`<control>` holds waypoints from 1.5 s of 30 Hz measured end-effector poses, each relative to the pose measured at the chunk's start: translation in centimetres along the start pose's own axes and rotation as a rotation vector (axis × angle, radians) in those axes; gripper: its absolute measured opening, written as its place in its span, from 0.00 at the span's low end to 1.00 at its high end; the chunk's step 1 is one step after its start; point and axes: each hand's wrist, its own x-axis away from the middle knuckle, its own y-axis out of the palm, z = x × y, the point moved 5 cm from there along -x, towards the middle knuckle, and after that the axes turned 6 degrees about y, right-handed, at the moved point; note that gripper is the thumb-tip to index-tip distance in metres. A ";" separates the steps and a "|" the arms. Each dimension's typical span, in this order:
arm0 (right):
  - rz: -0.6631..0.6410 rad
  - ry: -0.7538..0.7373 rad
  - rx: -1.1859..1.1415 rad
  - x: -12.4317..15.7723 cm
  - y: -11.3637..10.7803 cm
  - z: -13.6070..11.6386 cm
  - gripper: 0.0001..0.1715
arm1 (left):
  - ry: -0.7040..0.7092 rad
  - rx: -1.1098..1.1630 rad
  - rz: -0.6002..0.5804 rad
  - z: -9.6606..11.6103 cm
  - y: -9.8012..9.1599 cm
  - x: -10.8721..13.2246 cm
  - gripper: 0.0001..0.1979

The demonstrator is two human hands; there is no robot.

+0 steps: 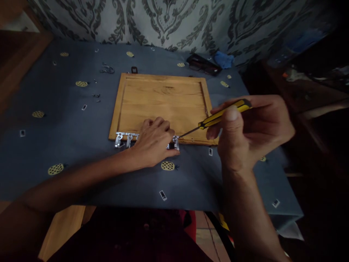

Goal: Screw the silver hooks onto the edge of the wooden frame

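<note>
My right hand (245,134) is closed around the yellow and black handle of a screwdriver (218,116). The screwdriver's tip slants down to the right end of a silver metal strip with hook-like pieces (129,137). This strip lies along the near edge of a framed wooden panel (163,98), which rests flat on the table. My left hand (155,142) grips the strip, its fingers over the panel and its thumb below the edge. The strip's middle is hidden under that hand, and whether the tip sits in a screw is too small to tell.
A blue cloth with pineapple prints (68,145) covers the table. Several small screws (96,95) and a grey metal loop (107,68) lie left of the panel. At the back right are a dark case (204,64) and a crumpled blue cloth (224,60), before a patterned curtain (174,22).
</note>
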 end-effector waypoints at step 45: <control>-0.196 -0.023 -0.006 -0.1 0.9 0.6 0.09 | -0.009 -0.010 -0.003 0.0 0.2 0.0 0.22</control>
